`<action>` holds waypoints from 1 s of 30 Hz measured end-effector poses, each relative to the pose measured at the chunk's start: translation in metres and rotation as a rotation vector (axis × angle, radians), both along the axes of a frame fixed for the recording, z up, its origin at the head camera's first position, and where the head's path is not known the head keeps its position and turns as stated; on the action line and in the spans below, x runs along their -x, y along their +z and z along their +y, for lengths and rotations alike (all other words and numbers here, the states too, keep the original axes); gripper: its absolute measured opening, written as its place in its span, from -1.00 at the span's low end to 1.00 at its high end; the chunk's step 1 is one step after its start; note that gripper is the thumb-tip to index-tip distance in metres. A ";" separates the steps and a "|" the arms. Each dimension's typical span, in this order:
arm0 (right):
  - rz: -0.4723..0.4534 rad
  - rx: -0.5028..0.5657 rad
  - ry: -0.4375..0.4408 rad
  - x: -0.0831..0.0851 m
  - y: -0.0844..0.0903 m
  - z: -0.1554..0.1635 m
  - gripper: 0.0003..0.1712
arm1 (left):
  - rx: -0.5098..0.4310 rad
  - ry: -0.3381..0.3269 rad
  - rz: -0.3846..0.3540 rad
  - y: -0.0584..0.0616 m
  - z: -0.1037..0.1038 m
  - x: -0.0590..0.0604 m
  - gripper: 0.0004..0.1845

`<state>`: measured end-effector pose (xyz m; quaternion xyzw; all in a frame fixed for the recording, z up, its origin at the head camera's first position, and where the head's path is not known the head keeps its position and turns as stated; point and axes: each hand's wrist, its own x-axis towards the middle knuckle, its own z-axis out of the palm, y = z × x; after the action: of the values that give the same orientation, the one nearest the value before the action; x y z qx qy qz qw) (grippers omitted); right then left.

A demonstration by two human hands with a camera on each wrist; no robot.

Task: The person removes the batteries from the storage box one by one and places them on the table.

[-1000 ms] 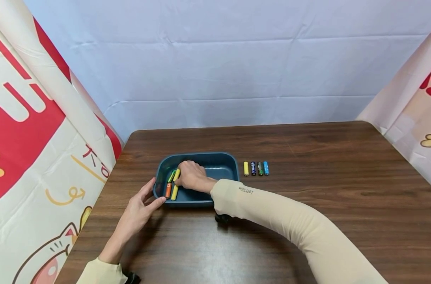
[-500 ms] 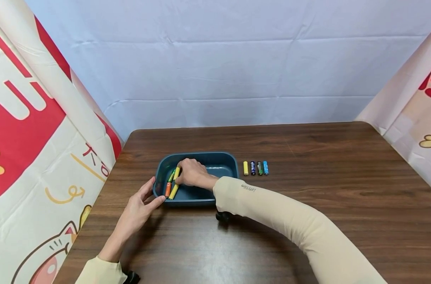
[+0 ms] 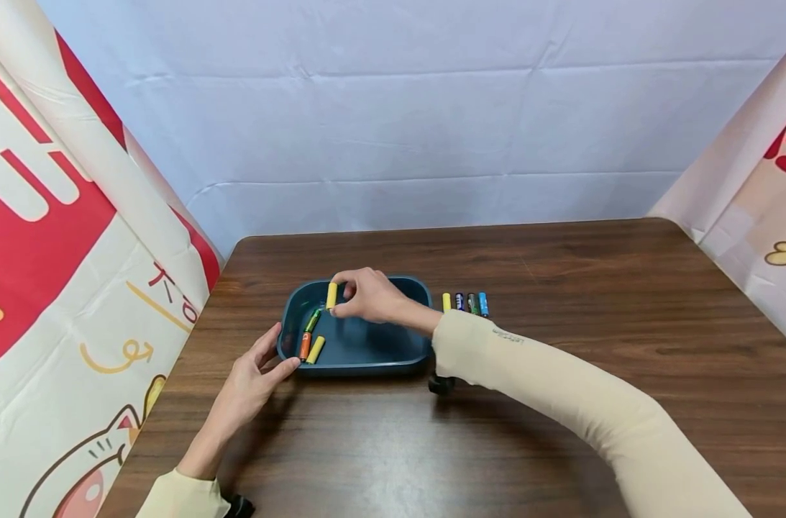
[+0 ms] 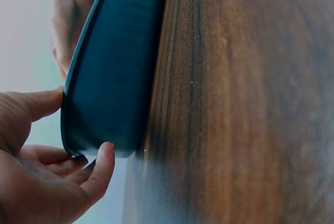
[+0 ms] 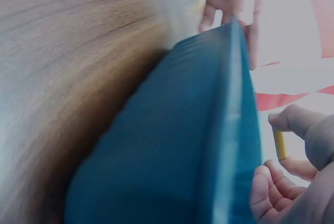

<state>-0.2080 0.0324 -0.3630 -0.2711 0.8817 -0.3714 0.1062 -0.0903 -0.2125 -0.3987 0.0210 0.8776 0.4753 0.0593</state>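
Observation:
In the head view, a dark blue rectangular tray [image 3: 367, 370] stands on the table. Over its left half my right hand [image 3: 371, 295] pinches a yellow battery [image 3: 331, 296] upright between thumb and forefinger. The right wrist view also has this yellow battery [image 5: 280, 143] between the fingertips. Lying at the tray's left end are a green battery [image 3: 312, 321], an orange battery [image 3: 305, 346] and another yellow battery [image 3: 316, 350]. My left hand [image 3: 253, 378] holds the tray's near left corner. Its thumb and fingers lie against the rim and outer wall in the left wrist view.
Right of the tray, a row on the wooden table [image 3: 561, 302] has a yellow battery [image 3: 446, 301], a dark blue one [image 3: 459, 301], a green-and-black one [image 3: 473, 304] and a light blue one [image 3: 483, 304]. My right sleeve [image 3: 528, 367] partly covers their near ends. A pale cloth [image 3: 418, 144] hangs behind.
My right hand has lifted the yellow battery from inside the tray and moved slightly right. The other yellow battery stays in the tray, now tilted. My left hand keeps its place at the corner.

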 end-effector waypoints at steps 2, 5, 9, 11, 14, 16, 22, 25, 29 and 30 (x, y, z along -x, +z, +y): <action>0.027 0.024 0.017 -0.002 0.008 0.012 -0.40 | -0.001 0.002 0.005 -0.001 0.000 0.000 -0.14; 0.080 0.060 0.040 -0.004 0.017 0.032 -0.41 | -0.002 0.004 0.014 -0.001 0.000 0.000 -0.14; 0.137 0.098 0.057 -0.006 0.025 0.062 -0.44 | -0.005 0.004 0.013 -0.001 0.000 0.000 -0.14; 0.149 0.118 0.058 -0.007 0.028 0.077 -0.44 | -0.006 0.004 0.012 -0.001 0.000 0.000 -0.14; 0.152 0.146 0.055 -0.009 0.033 0.103 -0.42 | -0.009 0.003 0.018 -0.001 0.000 0.000 -0.14; 0.149 0.159 0.039 -0.010 0.034 0.120 -0.41 | -0.011 0.002 0.019 -0.001 0.000 -0.001 -0.13; 0.151 0.137 -0.027 -0.011 0.027 0.171 -0.49 | -0.015 0.000 0.008 -0.001 0.000 0.000 -0.12; 0.154 0.112 -0.060 -0.011 0.016 0.194 -0.51 | -0.014 0.005 0.005 -0.001 0.000 0.000 -0.12; 0.149 0.071 -0.110 -0.010 -0.003 0.222 -0.50 | -0.009 0.009 0.003 -0.002 0.000 0.000 -0.13; 0.146 0.062 -0.123 -0.010 -0.008 0.228 -0.51 | -0.009 0.009 0.002 -0.002 0.000 0.000 -0.13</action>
<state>-0.1980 0.2607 -0.3707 -0.2460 0.8901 -0.3836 0.0105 -0.0902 -0.2127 -0.4005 0.0178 0.8755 0.4797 0.0560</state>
